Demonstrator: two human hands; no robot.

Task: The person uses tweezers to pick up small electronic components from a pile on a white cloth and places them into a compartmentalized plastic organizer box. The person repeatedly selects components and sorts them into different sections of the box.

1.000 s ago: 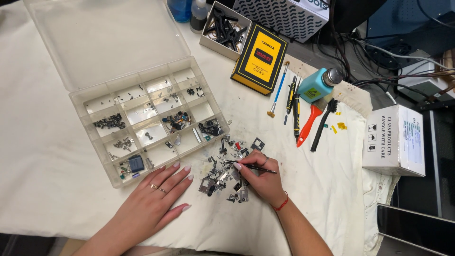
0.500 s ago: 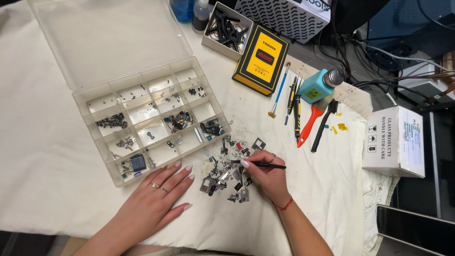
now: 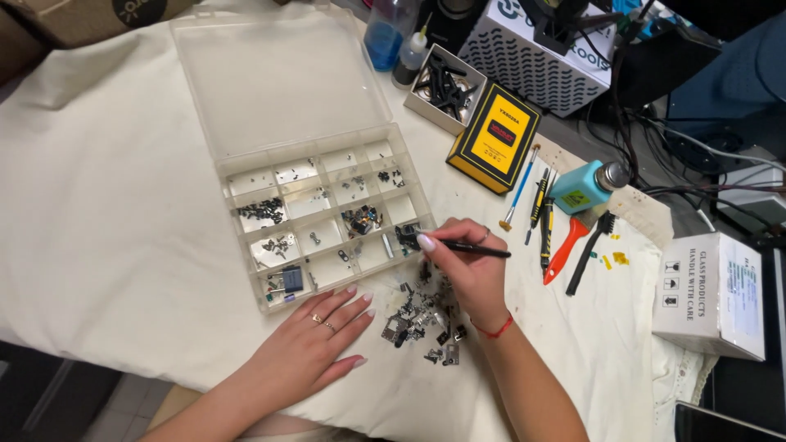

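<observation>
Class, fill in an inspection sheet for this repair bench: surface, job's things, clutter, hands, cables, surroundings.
Surface: cream cloth-covered table, stained near the parts.
Job's things: clear plastic compartment box, lid open; pile of small metal parts; thin black tweezers.
Clutter: yellow-and-black flat box, teal dispenser bottle, red-handled brush, white cardboard carton.
Hands: right hand, grip shut on tweezers at the box's edge; left hand flat, empty.
Cables: dark cable tangle at back right.
Surroundings: white patterned machine.

Bright, even overhead light; soft shadows; edges perhaps slightly distorted.
</observation>
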